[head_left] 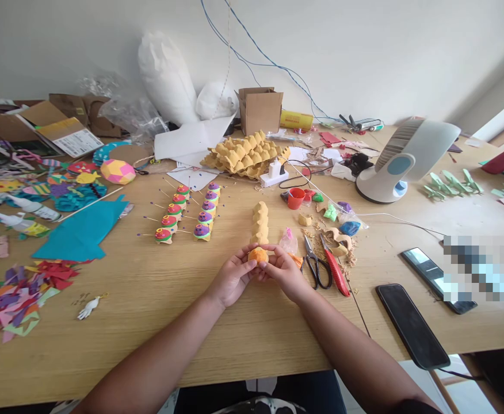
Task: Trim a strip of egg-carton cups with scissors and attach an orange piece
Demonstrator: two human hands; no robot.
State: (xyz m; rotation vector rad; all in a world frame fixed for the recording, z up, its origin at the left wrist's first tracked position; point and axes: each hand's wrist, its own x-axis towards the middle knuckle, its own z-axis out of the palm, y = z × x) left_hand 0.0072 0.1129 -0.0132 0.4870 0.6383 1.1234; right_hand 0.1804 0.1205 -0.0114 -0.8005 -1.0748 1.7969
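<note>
A strip of tan egg carton lies lengthwise in front of me. Its nearest cup appears covered with orange clay. My left hand grips this end from the left, thumb and fingers closed around the orange cup. From the right, my right hand pinches the same cup, its thumb pressed on the orange surface. Fingers hide the lower edge of the cup. Just right of my right hand are black-handled scissors, a red utility knife and a pink-tinted plastic bag.
Two decorated egg-carton caterpillars, one red-green and one purple-yellow, stand left. Behind are stacked egg cartons, a red cup and a power strip. A white fan and a phone are right; paper scraps lie left.
</note>
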